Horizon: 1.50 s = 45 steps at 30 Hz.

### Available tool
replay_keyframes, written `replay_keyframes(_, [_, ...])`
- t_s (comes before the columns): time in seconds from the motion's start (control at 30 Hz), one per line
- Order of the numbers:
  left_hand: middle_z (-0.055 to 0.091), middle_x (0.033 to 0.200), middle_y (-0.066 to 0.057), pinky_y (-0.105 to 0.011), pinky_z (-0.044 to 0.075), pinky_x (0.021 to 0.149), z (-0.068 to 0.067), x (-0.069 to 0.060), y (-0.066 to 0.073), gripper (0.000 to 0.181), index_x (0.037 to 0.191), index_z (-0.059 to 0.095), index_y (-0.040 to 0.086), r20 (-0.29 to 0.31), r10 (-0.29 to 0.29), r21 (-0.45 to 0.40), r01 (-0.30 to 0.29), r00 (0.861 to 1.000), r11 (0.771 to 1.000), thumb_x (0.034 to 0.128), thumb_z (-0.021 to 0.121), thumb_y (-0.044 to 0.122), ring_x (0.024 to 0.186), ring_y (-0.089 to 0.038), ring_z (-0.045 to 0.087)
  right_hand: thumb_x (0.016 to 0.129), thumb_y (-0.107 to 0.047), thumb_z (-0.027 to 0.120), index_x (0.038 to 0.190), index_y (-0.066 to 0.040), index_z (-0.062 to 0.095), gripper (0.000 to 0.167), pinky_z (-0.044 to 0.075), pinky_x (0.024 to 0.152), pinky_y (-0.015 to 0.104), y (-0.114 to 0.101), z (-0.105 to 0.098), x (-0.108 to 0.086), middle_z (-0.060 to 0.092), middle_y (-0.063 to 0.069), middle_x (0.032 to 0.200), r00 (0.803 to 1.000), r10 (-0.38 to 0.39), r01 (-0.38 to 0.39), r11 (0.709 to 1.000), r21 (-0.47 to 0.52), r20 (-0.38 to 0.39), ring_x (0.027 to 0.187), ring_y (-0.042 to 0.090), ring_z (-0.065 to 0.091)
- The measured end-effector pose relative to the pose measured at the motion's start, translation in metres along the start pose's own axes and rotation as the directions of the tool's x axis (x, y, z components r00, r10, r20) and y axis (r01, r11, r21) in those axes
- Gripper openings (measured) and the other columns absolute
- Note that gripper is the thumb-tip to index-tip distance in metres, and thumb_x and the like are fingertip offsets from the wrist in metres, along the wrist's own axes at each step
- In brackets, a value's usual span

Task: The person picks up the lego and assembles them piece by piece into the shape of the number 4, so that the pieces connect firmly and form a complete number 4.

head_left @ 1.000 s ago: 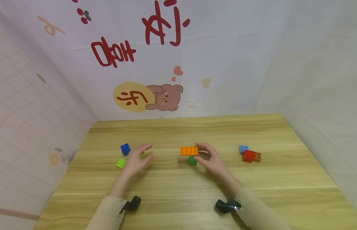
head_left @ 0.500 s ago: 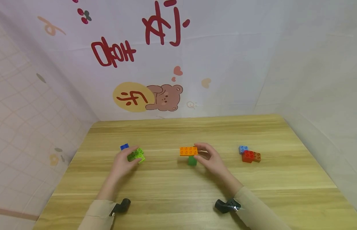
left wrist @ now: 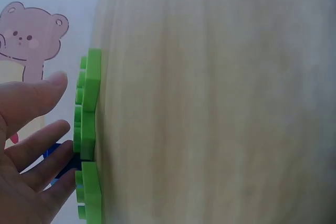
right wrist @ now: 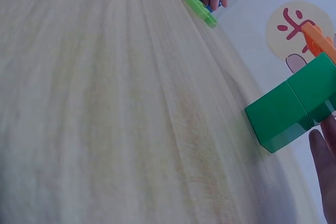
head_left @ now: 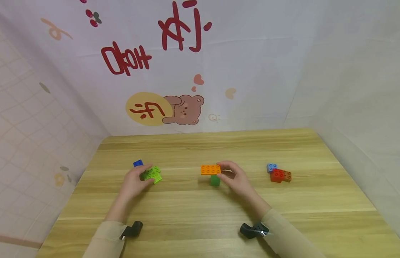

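Several light green bricks point(head_left: 154, 174) lie flat at the left; my left hand point(head_left: 134, 182) is spread over their left side. In the left wrist view its fingers are apart beside the light green bricks point(left wrist: 92, 80), not pinching one. My right hand point(head_left: 238, 181) pinches the right end of an orange brick point(head_left: 210, 170) between thumb and fingers. This brick sits across the top of a green stack point(head_left: 215, 180). The right wrist view shows the two dark green blocks point(right wrist: 281, 116) upright on the table, with fingertips close by.
A dark blue brick point(head_left: 138, 163) lies just behind the left hand. To the right, a light blue brick point(head_left: 272, 167), a red brick point(head_left: 277, 175) and a brown brick point(head_left: 287, 175) form a cluster. A white printed cloth point(head_left: 258, 71) hangs behind the wooden table point(head_left: 200, 222).
My left hand has moved left, back from over the light green bricks, and more of them shows; two light green pieces once apart now lie together. My right hand has stayed at the orange brick.
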<state>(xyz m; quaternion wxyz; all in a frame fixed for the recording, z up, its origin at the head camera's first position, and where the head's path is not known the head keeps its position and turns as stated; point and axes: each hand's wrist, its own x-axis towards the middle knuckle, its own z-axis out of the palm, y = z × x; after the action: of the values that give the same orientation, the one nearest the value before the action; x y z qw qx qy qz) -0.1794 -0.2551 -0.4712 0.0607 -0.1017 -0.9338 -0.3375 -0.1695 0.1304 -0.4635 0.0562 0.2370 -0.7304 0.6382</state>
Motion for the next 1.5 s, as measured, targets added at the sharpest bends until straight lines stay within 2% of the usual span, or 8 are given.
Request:
replay_keyframes(0.13, [0.06, 0.129, -0.025, -0.06, 0.038, 0.104, -0.002, 0.002, -0.004, 0.055, 0.131, 0.06, -0.003, 0.012, 0.003, -0.006, -0.003, 1.0, 1.0, 0.0806, 0.081, 0.005, 0.122, -0.046, 0.052, 0.088, 0.012, 0.066, 0.119, 0.013, 0.059, 0.032, 0.054, 0.091, 0.045, -0.002, 0.001, 0.0, 0.06, 0.026, 0.116, 1.0, 0.007, -0.007, 1.0, 0.007, 0.005, 0.102, 0.018, 0.06])
replay_keyframes(0.33, [0.059, 0.132, -0.022, -0.058, 0.037, 0.106, -0.004, 0.007, -0.009, 0.054, 0.132, 0.061, -0.001, 0.061, -0.013, -0.021, 0.014, 0.998, 1.0, 0.0817, 0.079, 0.002, 0.125, -0.044, 0.05, 0.088, 0.013, 0.065, 0.119, 0.014, 0.058, 0.032, 0.055, 0.09, 0.043, 0.0, 0.001, 0.0, 0.059, 0.028, 0.116, 1.0, 0.003, -0.003, 1.0, 0.023, 0.007, 0.101, 0.022, 0.06])
replay_keyframes(0.53, [0.059, 0.132, -0.023, -0.058, 0.037, 0.106, -0.004, 0.01, -0.01, 0.054, 0.131, 0.062, -0.002, 0.081, 0.009, -0.023, -0.007, 0.997, 1.0, 0.0797, 0.079, -0.002, 0.125, -0.045, 0.05, 0.088, 0.015, 0.064, 0.121, 0.011, 0.059, 0.034, 0.054, 0.091, 0.042, 0.023, 0.0, 0.001, 0.058, 0.026, 0.118, 1.0, 0.008, -0.008, 1.0, 0.025, 0.007, 0.102, 0.023, 0.059])
replay_keyframes(0.73, [0.059, 0.13, -0.025, -0.06, 0.038, 0.105, -0.004, 0.012, -0.011, 0.052, 0.128, 0.064, -0.002, 0.083, 0.029, -0.022, -0.027, 0.996, 0.999, 0.0783, 0.079, -0.005, 0.122, -0.046, 0.051, 0.09, 0.012, 0.065, 0.122, 0.007, 0.06, 0.033, 0.055, 0.091, 0.037, 0.031, -0.001, 0.001, 0.059, 0.023, 0.119, 1.0, -0.002, 0.002, 0.999, 0.048, 0.008, 0.103, 0.019, 0.059])
replay_keyframes(0.9, [0.06, 0.128, -0.026, -0.061, 0.038, 0.104, -0.004, 0.013, -0.013, 0.049, 0.125, 0.066, -0.002, 0.08, 0.043, -0.016, -0.042, 0.996, 0.999, 0.0778, 0.078, -0.007, 0.121, -0.047, 0.052, 0.089, 0.015, 0.063, 0.12, 0.013, 0.058, 0.032, 0.055, 0.09, 0.038, 0.009, 0.001, 0.001, 0.057, 0.028, 0.116, 1.0, -0.014, 0.013, 0.999, 0.052, 0.013, 0.102, 0.019, 0.059])
replay_keyframes(0.97, [0.06, 0.128, -0.026, -0.061, 0.038, 0.103, -0.003, 0.014, -0.014, 0.048, 0.125, 0.066, -0.001, 0.075, 0.043, -0.013, -0.042, 0.996, 0.999, 0.078, 0.078, -0.007, 0.121, -0.047, 0.052, 0.088, 0.015, 0.063, 0.119, 0.014, 0.057, 0.031, 0.055, 0.09, 0.038, 0.008, 0.001, 0.001, 0.057, 0.029, 0.116, 1.0, -0.008, 0.007, 0.999, 0.044, 0.014, 0.102, 0.019, 0.059])
replay_keyframes(1.13, [0.061, 0.128, -0.024, -0.06, 0.039, 0.103, -0.002, 0.014, -0.015, 0.046, 0.124, 0.068, 0.002, 0.064, 0.024, -0.003, -0.024, 0.998, 1.0, 0.0796, 0.076, -0.007, 0.12, -0.046, 0.052, 0.088, 0.015, 0.064, 0.122, 0.011, 0.058, 0.034, 0.055, 0.09, 0.037, 0.031, -0.001, 0.001, 0.057, 0.027, 0.119, 1.0, 0.004, -0.005, 0.999, 0.038, 0.004, 0.103, 0.021, 0.059])
replay_keyframes(1.5, [0.061, 0.125, -0.026, -0.061, 0.04, 0.102, -0.003, 0.013, -0.012, 0.041, 0.122, 0.069, -0.001, 0.053, 0.011, -0.012, -0.01, 0.999, 1.0, 0.0821, 0.073, -0.008, 0.12, -0.047, 0.052, 0.091, 0.004, 0.067, 0.122, 0.003, 0.061, 0.032, 0.054, 0.091, 0.03, 0.033, -0.001, -0.001, 0.059, 0.02, 0.12, 1.0, 0.006, -0.006, 0.999, 0.046, -0.003, 0.105, 0.02, 0.06])
